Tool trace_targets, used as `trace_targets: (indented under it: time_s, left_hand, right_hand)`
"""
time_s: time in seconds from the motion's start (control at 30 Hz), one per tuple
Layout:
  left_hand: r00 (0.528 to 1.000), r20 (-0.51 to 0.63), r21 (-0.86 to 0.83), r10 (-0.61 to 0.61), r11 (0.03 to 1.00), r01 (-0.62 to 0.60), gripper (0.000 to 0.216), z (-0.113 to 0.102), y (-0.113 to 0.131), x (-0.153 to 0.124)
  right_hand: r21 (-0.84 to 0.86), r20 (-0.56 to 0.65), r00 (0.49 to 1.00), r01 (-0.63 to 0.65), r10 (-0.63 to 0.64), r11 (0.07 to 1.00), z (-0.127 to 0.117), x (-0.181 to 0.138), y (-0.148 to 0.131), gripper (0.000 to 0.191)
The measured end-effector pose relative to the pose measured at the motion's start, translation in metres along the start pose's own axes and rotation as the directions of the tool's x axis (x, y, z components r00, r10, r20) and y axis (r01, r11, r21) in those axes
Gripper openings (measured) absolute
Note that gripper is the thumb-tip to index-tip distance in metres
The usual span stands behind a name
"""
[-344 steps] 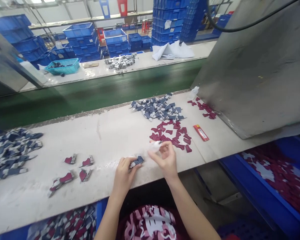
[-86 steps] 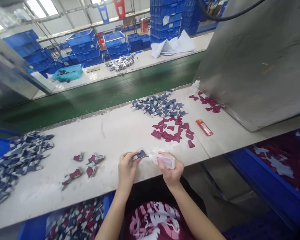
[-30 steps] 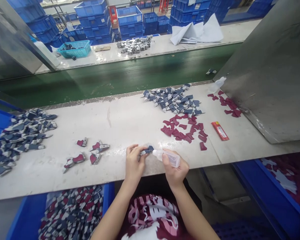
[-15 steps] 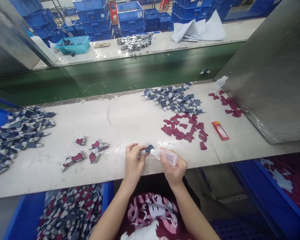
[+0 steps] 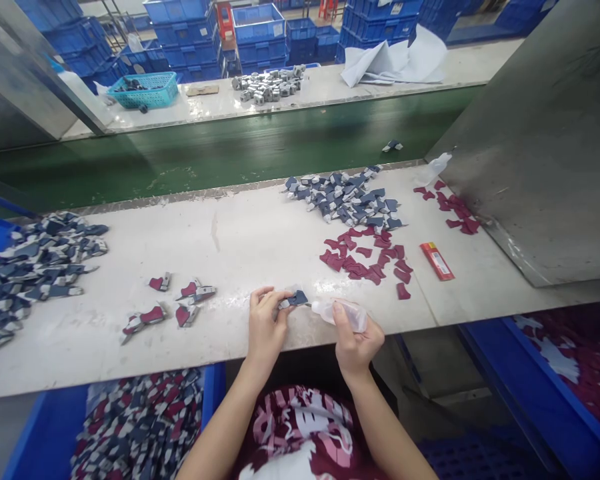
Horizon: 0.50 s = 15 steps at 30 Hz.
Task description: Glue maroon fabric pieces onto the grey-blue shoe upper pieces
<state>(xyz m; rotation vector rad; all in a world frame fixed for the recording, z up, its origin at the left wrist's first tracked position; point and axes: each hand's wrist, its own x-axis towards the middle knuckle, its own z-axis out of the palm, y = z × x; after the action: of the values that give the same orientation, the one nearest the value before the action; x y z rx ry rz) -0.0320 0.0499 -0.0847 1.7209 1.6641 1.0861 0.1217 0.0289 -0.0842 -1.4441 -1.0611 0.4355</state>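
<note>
My left hand (image 5: 264, 325) pinches a small navy and grey plastic piece (image 5: 295, 300) against the white bench (image 5: 240, 247) near its front edge. My right hand (image 5: 356, 339) is wrapped round a small clear squeeze bottle (image 5: 343, 312) whose nozzle points left at the piece and nearly touches it. A scatter of dark red pieces (image 5: 367, 260) lies just beyond my right hand. A heap of navy and grey pieces (image 5: 345, 199) lies behind that.
Several red and grey joined pieces (image 5: 173, 307) lie left of my hands, a big navy pile (image 5: 35, 263) at far left. An orange-red box (image 5: 437, 260), a steel panel (image 5: 535, 147), the green conveyor (image 5: 230, 157) and blue bins (image 5: 550, 393) surround the bench.
My right hand has slid a little to the right and down with the bottle. A small piece on the green conveyor has travelled left. My left hand keeps its hold.
</note>
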Motion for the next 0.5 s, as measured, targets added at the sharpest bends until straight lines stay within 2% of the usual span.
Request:
trace_targets:
  time_s: [0.23,0.43,0.5]
  left_hand:
    - [1.0,-0.002,0.0,0.004,1.0,-0.004,0.022,0.0,-0.001,0.0]
    - [0.999,0.016,-0.047,-0.028,0.998,0.029,0.019,-0.004,-0.001,-0.001]
    - [0.999,0.013,-0.074,-0.048,0.996,0.049,0.018,-0.008,-0.003,-0.002]
  right_hand:
    - [-0.016,-0.049,0.999,-0.023,0.022,1.0,-0.005,0.0,0.003,0.025]
    - [0.205,-0.104,0.965,-0.217,0.242,0.954,-0.007,0.008,0.009,0.03]
    - [0.244,-0.063,0.967,-0.226,0.248,0.943,-0.003,0.015,0.006,0.031]
